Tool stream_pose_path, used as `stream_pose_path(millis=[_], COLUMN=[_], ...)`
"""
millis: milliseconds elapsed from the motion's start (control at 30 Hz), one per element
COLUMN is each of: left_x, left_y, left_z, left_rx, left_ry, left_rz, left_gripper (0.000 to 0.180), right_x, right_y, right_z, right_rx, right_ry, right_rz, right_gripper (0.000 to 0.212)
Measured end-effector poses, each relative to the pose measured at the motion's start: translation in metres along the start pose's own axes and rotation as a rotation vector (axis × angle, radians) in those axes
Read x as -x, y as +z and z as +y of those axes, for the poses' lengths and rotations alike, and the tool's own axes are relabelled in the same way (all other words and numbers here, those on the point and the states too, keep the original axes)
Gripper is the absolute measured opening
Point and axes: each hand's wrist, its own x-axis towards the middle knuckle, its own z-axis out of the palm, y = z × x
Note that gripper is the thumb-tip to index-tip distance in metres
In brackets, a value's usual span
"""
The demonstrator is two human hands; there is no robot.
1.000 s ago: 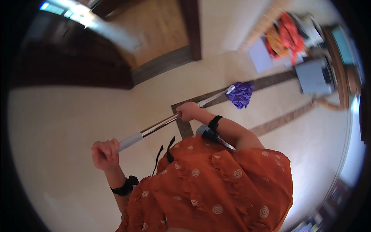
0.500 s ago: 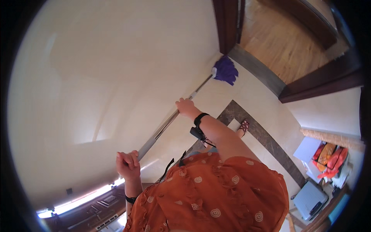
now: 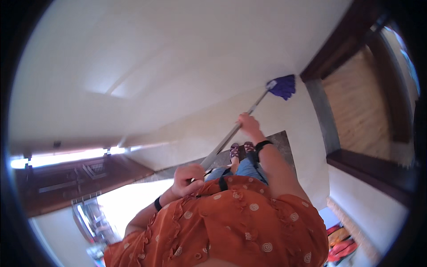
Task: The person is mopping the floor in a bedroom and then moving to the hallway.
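A mop (image 3: pixel 283 87) with a purple strand head and a long grey metal handle slants across the view. Its head rests on the pale floor in the corner beside the dark door frame. My right hand (image 3: pixel 250 125) is wrapped round the middle of the handle, palm over it. Lower down, close to my waist, my left hand (image 3: pixel 188 179) grips the handle's upper end; some of its fingers are blurred. Both hands wear black wrist straps. Below the handle my feet (image 3: pixel 242 150) stand in dark strappy sandals.
On the right a dark wooden door frame (image 3: pixel 371 175) opens onto a wood floor (image 3: pixel 356 107) behind a grey threshold (image 3: pixel 326 118). A white wall (image 3: pixel 178 49) runs along the left. Dark cabinets (image 3: pixel 84 175) hang at far left. Red bags (image 3: pixel 341 249) lie at lower right.
My view has turned, so the doorway and mop sit farther right. Both hands keep hold of the handle, the left one now nearer my waist. My feet now stand side by side.
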Motion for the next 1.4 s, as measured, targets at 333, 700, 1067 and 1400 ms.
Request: stream_pose_path(millis=[333, 700, 1067, 1400], left_x=[0.036, 0.278, 0.47, 0.501], left_y=[-0.044, -0.161, -0.153, -0.144], left_z=[-0.002, 0.06, 0.149, 0.151], left_rx=[0.171, 0.265, -0.292, -0.837], left_ry=[-0.178, 0.068, -0.002, -0.109], left_rz=[0.152, 0.803, 1.28, 1.687], left_gripper=[0.03, 0.041, 0.055, 0.035], right_x=[-0.026, 0.05, 0.179, 0.228], right_y=[0.023, 0.191, 0.4, 0.41], right_z=[-0.013, -0.264, -0.564, -0.59], right_rx=[0.065, 0.067, -0.13, -0.033], right_ry=[-0.317, -0.586, -0.903, -0.99], right_rz=[0.016, -0.301, -0.745, -0.97], right_gripper=[0.013, 0.016, 0.018, 0.013])
